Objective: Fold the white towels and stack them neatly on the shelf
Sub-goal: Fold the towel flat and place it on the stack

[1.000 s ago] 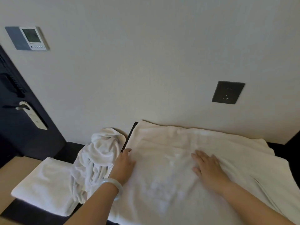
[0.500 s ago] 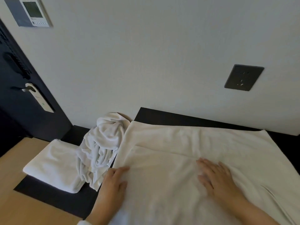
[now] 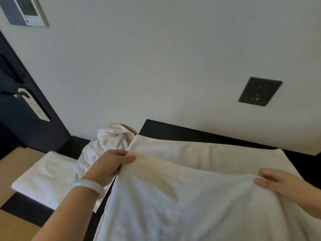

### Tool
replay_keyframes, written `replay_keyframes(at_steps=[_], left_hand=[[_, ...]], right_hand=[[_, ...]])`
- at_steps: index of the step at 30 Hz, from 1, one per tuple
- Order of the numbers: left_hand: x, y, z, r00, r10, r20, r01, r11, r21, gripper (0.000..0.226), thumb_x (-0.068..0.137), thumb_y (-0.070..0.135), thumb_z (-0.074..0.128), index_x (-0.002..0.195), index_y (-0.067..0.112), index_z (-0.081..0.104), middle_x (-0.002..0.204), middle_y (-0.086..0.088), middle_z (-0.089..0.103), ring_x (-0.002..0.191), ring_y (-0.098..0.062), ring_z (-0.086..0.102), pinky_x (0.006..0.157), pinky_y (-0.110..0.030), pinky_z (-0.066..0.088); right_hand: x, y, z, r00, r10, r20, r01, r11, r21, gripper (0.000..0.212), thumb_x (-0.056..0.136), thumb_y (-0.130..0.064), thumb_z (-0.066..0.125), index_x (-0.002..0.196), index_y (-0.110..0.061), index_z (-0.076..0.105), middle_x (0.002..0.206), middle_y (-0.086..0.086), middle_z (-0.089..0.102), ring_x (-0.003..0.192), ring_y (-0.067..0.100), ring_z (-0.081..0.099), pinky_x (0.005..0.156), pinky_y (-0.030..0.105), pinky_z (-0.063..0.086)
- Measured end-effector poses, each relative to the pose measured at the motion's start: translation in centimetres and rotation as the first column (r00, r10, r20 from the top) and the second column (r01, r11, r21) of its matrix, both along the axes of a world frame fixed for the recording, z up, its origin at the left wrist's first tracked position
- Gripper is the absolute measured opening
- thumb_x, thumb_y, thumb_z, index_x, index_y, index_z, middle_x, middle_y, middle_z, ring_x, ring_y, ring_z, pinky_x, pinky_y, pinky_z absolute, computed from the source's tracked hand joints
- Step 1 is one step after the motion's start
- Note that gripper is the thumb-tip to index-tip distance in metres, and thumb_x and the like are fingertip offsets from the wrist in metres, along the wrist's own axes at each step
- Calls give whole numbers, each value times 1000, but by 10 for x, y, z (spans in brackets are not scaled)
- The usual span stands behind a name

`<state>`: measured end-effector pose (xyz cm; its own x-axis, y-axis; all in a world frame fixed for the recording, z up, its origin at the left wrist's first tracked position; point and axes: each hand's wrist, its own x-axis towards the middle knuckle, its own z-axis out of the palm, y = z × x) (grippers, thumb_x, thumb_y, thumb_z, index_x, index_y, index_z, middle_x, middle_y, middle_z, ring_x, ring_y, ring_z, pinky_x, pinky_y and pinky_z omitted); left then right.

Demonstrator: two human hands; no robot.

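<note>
A large white towel (image 3: 182, 197) lies spread over the dark shelf top (image 3: 173, 133) in front of me. My left hand (image 3: 111, 164), with a pale bangle at the wrist, pinches the towel's upper layer at its left edge and lifts it. My right hand (image 3: 279, 183) grips the same layer at its right edge, also raised off the lower layer. A crumpled white towel (image 3: 107, 145) sits against the wall left of the spread one. A folded white towel (image 3: 45, 178) lies flat further left.
The white wall rises straight behind the shelf, with a dark socket plate (image 3: 258, 91) on it and a control panel (image 3: 26, 9) at the top left. A dark door with a handle (image 3: 29, 101) stands at the left. Light wood surface (image 3: 15, 159) borders the shelf's left side.
Both hands went from lying flat on the towel to gripping its upper layer at the two side edges and lifting it. The towel slid nearer, baring the dark shelf behind.
</note>
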<state>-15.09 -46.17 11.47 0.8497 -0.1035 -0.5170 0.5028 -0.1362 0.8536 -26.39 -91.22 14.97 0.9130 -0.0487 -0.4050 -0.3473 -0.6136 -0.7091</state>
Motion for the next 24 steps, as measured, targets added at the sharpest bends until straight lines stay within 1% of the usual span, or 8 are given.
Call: replay_keyframes(at_steps=[3, 6, 10, 13, 15, 18, 21, 24], left_hand=[[23, 5, 17, 978, 87, 190, -84, 996, -23, 20, 84, 15, 74, 98, 1, 71, 101, -23, 68, 93, -29, 63, 97, -45, 47], [55, -5, 8, 937, 116, 331, -179, 970, 166, 13, 87, 15, 71, 93, 4, 69, 83, -9, 63, 77, -19, 55, 74, -27, 46], [74, -25, -46, 968, 8, 249, -134, 860, 493, 27, 91, 27, 63, 72, 10, 56, 65, 1, 48, 62, -15, 43, 59, -25, 35], [81, -25, -77, 959, 40, 282, -192, 823, 534, 29, 93, 26, 61, 69, 14, 53, 66, -2, 51, 62, -18, 45, 63, -29, 39], [84, -23, -80, 951, 50, 305, -208, 834, 512, 28, 95, 27, 60, 73, 10, 57, 71, -9, 56, 67, -20, 49, 69, -32, 42], [81, -30, -67, 948, 60, 312, -229, 811, 538, 42, 99, 39, 48, 92, -1, 61, 87, -17, 64, 73, -18, 51, 66, -21, 38], [69, -36, -40, 900, 67, 431, -322, 768, 553, 37, 100, 36, 46, 87, 6, 61, 81, -11, 62, 71, -17, 51, 62, -17, 36], [76, -28, -15, 845, 106, 524, -424, 728, 538, 29, 100, 32, 49, 82, 13, 62, 75, -5, 61, 73, -16, 54, 63, -22, 38]], right_hand=[[38, -5, 46, 994, -2, 112, -8, 996, 86, 23, 79, -34, 66, 63, -18, 61, 59, 3, 59, 55, 11, 52, 50, 18, 37], [104, -3, 40, 984, 6, 180, -2, 1000, -22, 16, 87, -23, 70, 77, -11, 67, 70, 10, 68, 62, 17, 59, 61, 26, 41], [166, 7, -51, 994, 93, 48, -73, 944, -322, 21, 87, -14, 72, 68, -15, 61, 71, 2, 63, 76, 27, 62, 60, 30, 37], [171, 8, -90, 995, 101, 1, -93, 926, -366, 21, 86, -29, 71, 74, -17, 59, 79, -1, 61, 77, 17, 60, 60, 28, 38], [170, 6, -92, 994, 108, 28, -92, 932, -352, 23, 90, -31, 69, 74, -18, 60, 75, -1, 63, 73, 14, 60, 60, 28, 39], [166, -1, -80, 985, 163, 63, -139, 949, -284, 29, 95, -28, 62, 67, -23, 55, 64, -2, 59, 62, 12, 56, 60, 31, 37], [157, -11, -49, 961, 258, 100, -241, 958, -157, 23, 95, -29, 59, 72, -22, 57, 60, -1, 53, 54, 8, 48, 54, 35, 36], [163, -15, -19, 972, 131, 193, -141, 989, 40, 21, 88, -31, 58, 74, -16, 63, 61, 8, 58, 54, 12, 52, 49, 26, 37]])
